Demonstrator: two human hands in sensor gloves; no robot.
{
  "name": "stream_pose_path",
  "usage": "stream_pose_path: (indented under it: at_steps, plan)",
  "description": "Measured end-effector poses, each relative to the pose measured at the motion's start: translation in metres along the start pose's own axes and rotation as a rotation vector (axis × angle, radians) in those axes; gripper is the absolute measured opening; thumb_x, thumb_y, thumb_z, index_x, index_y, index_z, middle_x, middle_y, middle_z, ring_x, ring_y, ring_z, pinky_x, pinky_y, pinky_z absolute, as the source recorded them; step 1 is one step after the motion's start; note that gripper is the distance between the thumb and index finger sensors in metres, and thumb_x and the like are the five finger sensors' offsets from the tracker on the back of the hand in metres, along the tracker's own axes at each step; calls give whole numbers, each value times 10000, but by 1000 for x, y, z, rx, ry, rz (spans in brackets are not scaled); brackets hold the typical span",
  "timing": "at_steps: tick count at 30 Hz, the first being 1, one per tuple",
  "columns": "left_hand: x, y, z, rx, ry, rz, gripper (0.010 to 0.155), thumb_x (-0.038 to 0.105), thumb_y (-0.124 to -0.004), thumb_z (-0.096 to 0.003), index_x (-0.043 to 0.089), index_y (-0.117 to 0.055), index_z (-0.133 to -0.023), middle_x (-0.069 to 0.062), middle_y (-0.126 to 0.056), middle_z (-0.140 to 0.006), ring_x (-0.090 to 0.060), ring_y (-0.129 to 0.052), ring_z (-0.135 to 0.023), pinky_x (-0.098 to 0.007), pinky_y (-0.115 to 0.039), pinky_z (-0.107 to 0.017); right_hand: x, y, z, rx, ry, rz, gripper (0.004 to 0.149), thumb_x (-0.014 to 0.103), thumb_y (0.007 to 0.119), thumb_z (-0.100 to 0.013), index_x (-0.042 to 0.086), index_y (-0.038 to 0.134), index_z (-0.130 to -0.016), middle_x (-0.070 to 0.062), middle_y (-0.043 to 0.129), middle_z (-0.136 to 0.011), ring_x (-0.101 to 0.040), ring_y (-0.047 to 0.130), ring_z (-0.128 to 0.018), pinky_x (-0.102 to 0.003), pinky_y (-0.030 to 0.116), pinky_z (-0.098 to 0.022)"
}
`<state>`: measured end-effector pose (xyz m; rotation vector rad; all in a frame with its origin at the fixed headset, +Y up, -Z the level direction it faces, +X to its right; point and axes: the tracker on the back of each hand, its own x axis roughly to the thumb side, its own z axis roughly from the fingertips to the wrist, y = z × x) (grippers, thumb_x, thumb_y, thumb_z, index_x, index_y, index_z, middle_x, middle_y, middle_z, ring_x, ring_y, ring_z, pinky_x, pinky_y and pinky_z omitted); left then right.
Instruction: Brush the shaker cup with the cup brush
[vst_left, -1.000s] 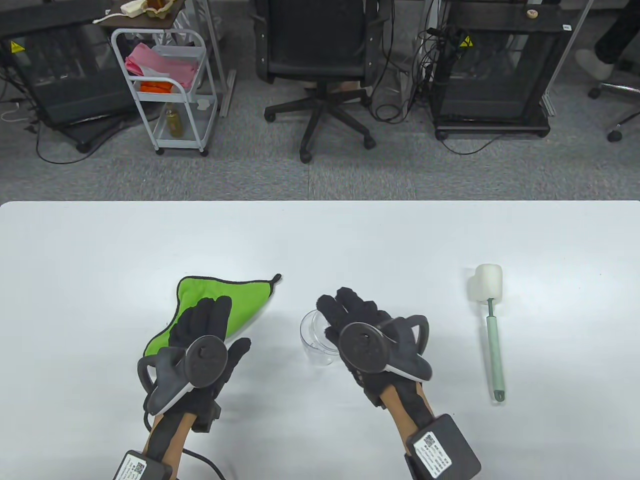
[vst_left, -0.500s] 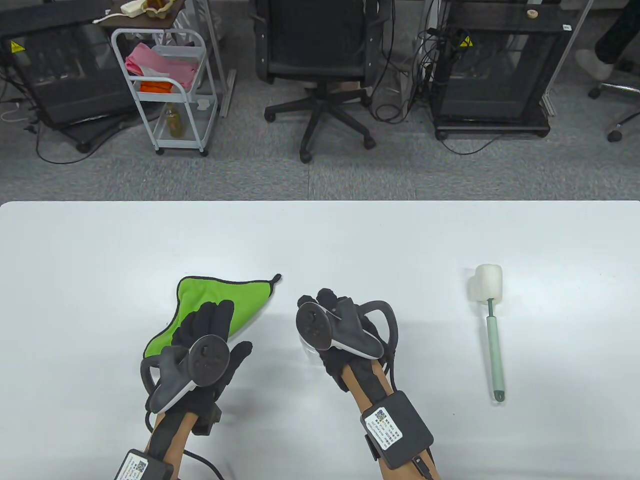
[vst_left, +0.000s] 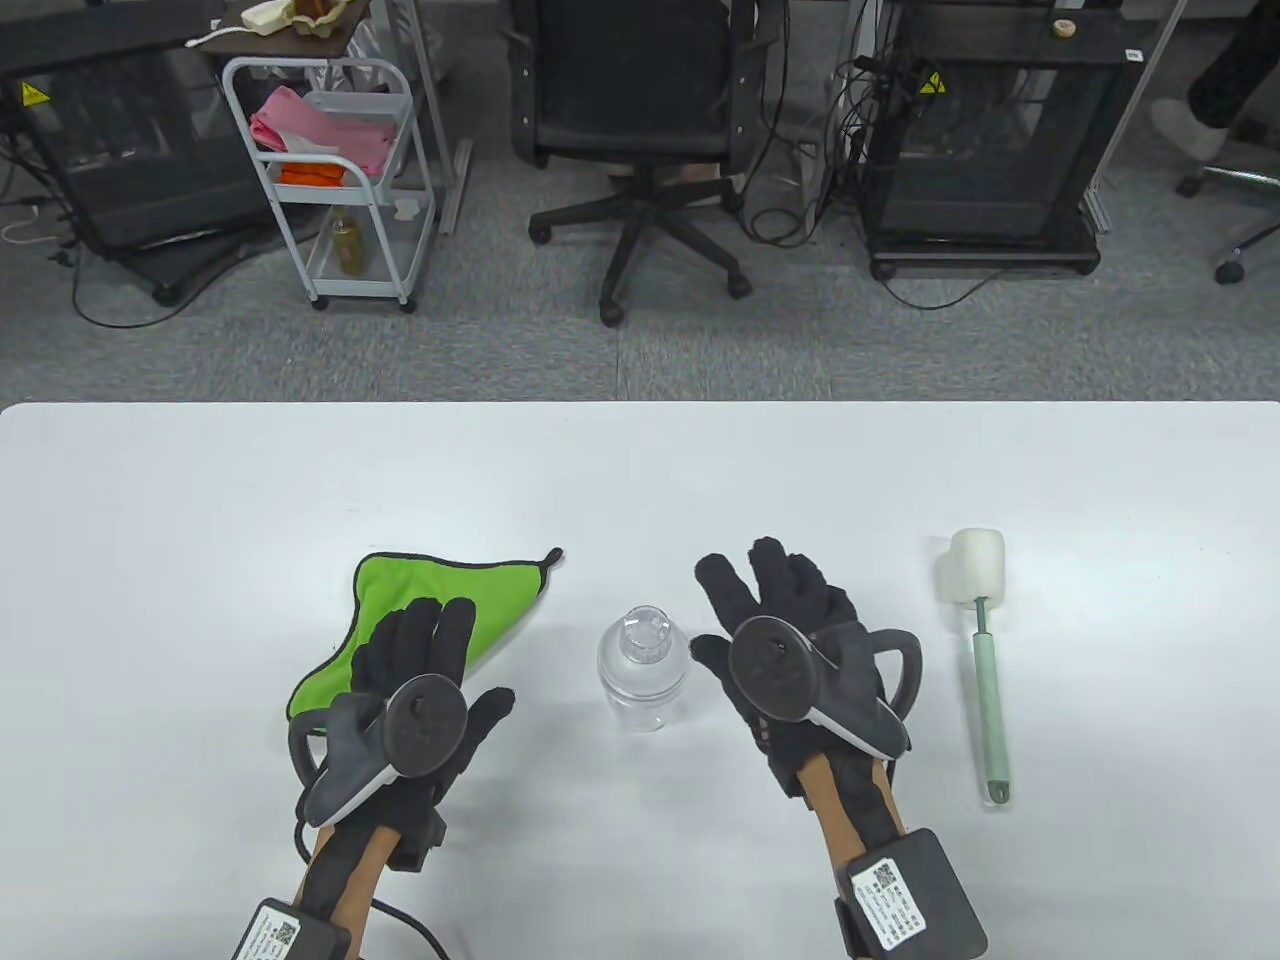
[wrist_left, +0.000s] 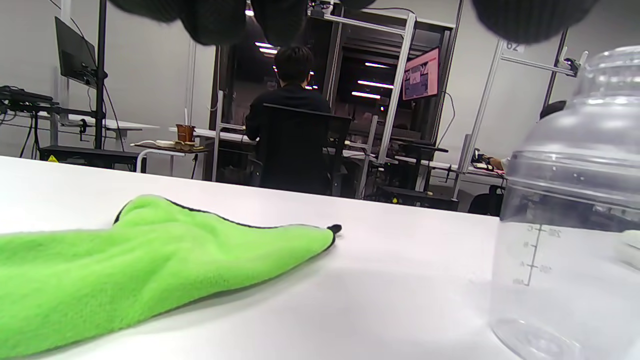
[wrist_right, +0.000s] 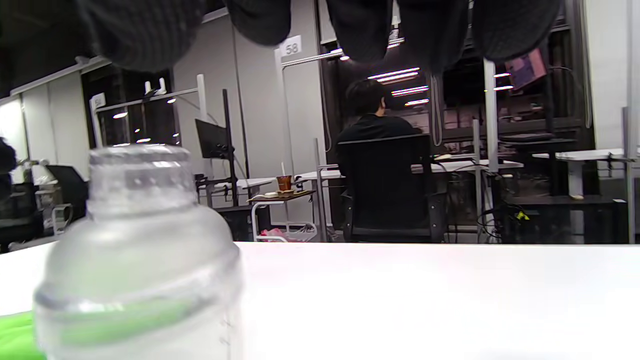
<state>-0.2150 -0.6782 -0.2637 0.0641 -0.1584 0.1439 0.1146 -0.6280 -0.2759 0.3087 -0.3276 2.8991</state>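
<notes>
A clear plastic shaker cup (vst_left: 643, 670) with its lid on stands upright on the white table (vst_left: 640, 470). It shows large at the right of the left wrist view (wrist_left: 570, 210) and at the left of the right wrist view (wrist_right: 137, 260). The cup brush (vst_left: 980, 640), with a white sponge head and pale green handle, lies at the right. My right hand (vst_left: 770, 610) is open just right of the cup, apart from it. My left hand (vst_left: 425, 650) is open, with its fingers over the green cloth (vst_left: 440, 600), left of the cup.
The green cloth also fills the lower left of the left wrist view (wrist_left: 125, 260). Beyond the table's far edge stand an office chair (vst_left: 640, 140), a white cart (vst_left: 335, 170) and black racks (vst_left: 985, 140).
My right hand was over the open cup, then covered it, and has now moved off to the right. The cup now stands with its lid on. My left hand barely moved.
</notes>
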Motion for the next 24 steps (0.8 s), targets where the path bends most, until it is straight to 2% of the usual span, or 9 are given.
stream_pose_path:
  at_steps: [2, 4, 6, 7, 8, 9, 11, 13, 24]
  plan:
    - [0, 0, 0, -3, -2, -7, 881, 660, -647, -419, 285, -282, -1127, -204, -379, -1228, -602, -453, -1090, -687, -447, -714, -12, 9, 10, 10, 16, -20, 748, 575, 743, -392, 352, 473, -1053, -230, 507, -1120, -555, 593, -965, -690, 580, -648]
    - [0, 0, 0, -2, 2, -11, 877, 663, -647, -417, 308, -274, -1126, -209, -355, -1234, -629, -422, -1083, -704, -437, -708, -23, 21, 22, 23, 32, -13, 775, 601, 728, -391, 345, 433, -1061, -231, 413, -1137, -584, 438, -985, -717, 484, -663]
    - [-1, -3, 2, -21, 11, -18, 892, 674, -641, -415, 312, -241, -1125, -218, -316, -1238, -654, -382, -1072, -716, -420, -704, -30, 30, 33, -24, 31, -16, 822, 646, 727, -367, 330, 433, -1066, -233, 405, -1139, -592, 417, -979, -731, 457, -653]
    - [-2, -4, 1, -22, 10, -21, 897, 679, -640, -412, 315, -231, -1123, -223, -308, -1236, -662, -375, -1068, -722, -418, -700, -30, 31, 33, 16, 29, -32, 837, 652, 730, -352, 311, 443, -1060, -250, 424, -1127, -602, 421, -971, -736, 453, -649]
    - [-2, -5, 1, -31, 14, -24, 901, 681, -638, -413, 316, -220, -1122, -226, -297, -1237, -665, -366, -1068, -725, -413, -700, -33, 33, 35, 90, 27, -34, 847, 651, 716, -376, 314, 374, -1074, -235, 335, -1146, -592, 340, -993, -745, 390, -663]
    - [-2, -6, 1, -35, 16, -23, 910, 687, -634, -411, 317, -200, -1120, -230, -282, -1237, -670, -359, -1067, -730, -410, -700, -36, 33, 36, 91, 38, -15, 859, 670, 701, -377, 315, 350, -1077, -233, 316, -1147, -591, 327, -993, -743, 382, -664]
    - [-2, -7, 0, -32, 18, -20, 916, 686, -635, -410, 317, -183, -1117, -235, -266, -1235, -672, -346, -1067, -737, -403, -698, -40, 36, 36, 50, 39, -26, 856, 668, 714, -365, 311, 386, -1071, -238, 359, -1140, -589, 371, -988, -742, 403, -659]
    - [-2, -7, 0, -33, 16, -18, 916, 689, -632, -409, 325, -176, -1115, -231, -262, -1236, -668, -346, -1072, -739, -404, -700, -43, 39, 34, 83, 52, -31, 853, 668, 710, -369, 310, 384, -1071, -237, 359, -1139, -585, 372, -990, -742, 398, -660]
    - [-1, -12, 0, -38, 22, -48, 889, 682, -635, -411, 355, -205, -1117, -221, -284, -1240, -649, -372, -1083, -743, -415, -701, -45, 45, 36, 107, 73, -26, 842, 666, 715, -364, 300, 432, -1067, -236, 416, -1133, -581, 440, -983, -742, 426, -657]
